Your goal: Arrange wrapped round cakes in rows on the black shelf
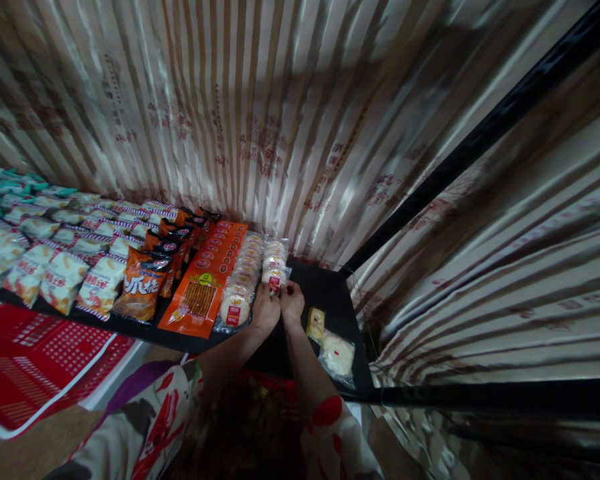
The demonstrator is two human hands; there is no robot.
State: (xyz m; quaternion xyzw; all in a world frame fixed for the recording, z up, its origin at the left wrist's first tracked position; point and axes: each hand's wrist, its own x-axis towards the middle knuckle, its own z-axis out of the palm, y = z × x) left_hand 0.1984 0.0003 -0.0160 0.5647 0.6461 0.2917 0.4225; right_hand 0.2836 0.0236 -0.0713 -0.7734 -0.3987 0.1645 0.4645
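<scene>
Both my hands meet at the front end of a row of clear-wrapped round cakes (275,261) on a black shelf (330,293). My left hand (265,311) and my right hand (292,300) are closed, pinching the nearest packet with its red label. A second row of round cakes (240,293) lies just left of it. Two loose packets, one small yellow (315,323) and one clear with a pale cake (338,355), lie on the shelf to the right of my right forearm.
Orange snack packs (207,280), brown bags (143,283) and rows of white and teal bags (60,267) fill the shelf leftwards. Striped shiny fabric (280,120) hangs behind. A black frame pole (480,133) rises right. A red mat (35,360) lies below left.
</scene>
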